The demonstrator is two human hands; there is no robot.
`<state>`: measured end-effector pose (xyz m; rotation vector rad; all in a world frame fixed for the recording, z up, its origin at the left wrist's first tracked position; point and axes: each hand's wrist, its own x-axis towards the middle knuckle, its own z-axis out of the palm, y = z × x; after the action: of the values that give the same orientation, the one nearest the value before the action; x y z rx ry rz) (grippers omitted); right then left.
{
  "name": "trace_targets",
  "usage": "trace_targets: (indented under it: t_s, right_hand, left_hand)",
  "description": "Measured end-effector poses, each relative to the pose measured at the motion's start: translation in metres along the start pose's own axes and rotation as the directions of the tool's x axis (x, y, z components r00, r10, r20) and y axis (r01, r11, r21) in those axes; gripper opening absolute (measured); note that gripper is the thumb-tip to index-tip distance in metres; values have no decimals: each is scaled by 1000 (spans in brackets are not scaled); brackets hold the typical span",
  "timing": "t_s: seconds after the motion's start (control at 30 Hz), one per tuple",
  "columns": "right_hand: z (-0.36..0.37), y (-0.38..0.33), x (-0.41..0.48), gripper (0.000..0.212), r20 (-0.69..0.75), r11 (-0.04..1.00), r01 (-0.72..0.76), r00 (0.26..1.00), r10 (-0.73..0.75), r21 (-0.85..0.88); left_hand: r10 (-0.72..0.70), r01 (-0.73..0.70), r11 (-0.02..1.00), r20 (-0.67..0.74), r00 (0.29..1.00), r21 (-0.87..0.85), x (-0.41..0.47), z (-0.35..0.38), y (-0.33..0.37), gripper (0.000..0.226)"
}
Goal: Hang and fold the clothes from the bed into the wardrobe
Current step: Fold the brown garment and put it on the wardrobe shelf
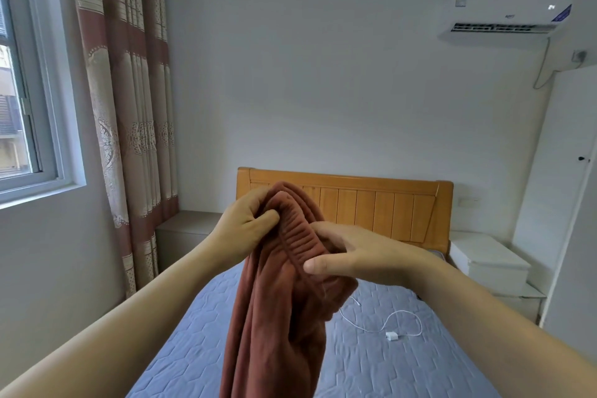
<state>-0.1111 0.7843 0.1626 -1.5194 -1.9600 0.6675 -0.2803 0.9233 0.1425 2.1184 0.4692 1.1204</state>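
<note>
Left grip (pixel 248 220) pinches rust-brown fleece trousers (pixel 281 317) at 10 o'clock of ribbed waistband (pixel 298 236), right grip (pixel 355 255) clamps 3 o'clock: pull apart to level it b4 folding.

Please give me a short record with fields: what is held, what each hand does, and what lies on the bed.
held item: rust-brown garment with a ribbed elastic band, hanging down above the bed
left hand: grips the top of the garment
right hand: pinches the elastic band, thumb in front
bed: blue-grey quilted cover, wooden headboard
on the bed: white charger with its cable
</note>
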Motion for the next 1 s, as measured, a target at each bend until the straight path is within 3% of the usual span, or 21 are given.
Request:
trace_targets:
  t_s: [0.1, 0.3, 0.37, 0.47, 0.53, 0.67, 0.8, 0.9, 1.0]
  right_hand:
    - [-2, 1, 3, 32, 28, 993, -57, 998, 60, -103]
    - [-2, 0, 2, 25, 146, 993, -112, 984, 106, 36]
    - [-4, -2, -1, 24, 79, 985, -109, 990, 121, -135]
    - [-14, -9, -9, 29, -43, 873, -86, 996, 75, -480]
    - [-24, -15, -16, 34, -123, 826, -74, 992, 6, -559]
    - [-47, -17, -24, 42, -208, 839, -21, 972, -110, -543]
    - [-59, -9, -27, 40, -272, 894, -28, 957, -105, -446]
    - [-58, -2, -26, 23, -244, 912, -18, 965, -91, -410]
    - [-55, 4, -23, 20, -260, 850, -6, 953, -155, -527]
  left_hand:
    - [-5, 5, 1000, 20, 1000, -5, -3, -1, -4, 30]
    - [-31, 32, 999, 38, 999, -34, -3, 0, -7, 29]
    - [-40, 42, 998, 39, 998, -46, -4, -1, -8, 29]
    - [-57, 59, 998, 43, 997, -32, -5, -2, -11, 31]
    - [-51, 54, 998, 67, 996, -44, -7, -2, -11, 31]
    - [-7, 12, 999, 121, 993, -39, -11, -4, -7, 37]
    - [66, -61, 997, 110, 992, -51, -13, -6, -3, 48]
    - [33, -27, 984, 32, 999, -174, -10, -6, 0, 46]
    - [10, -4, 976, 30, 1000, -216, -8, -5, 5, 46]
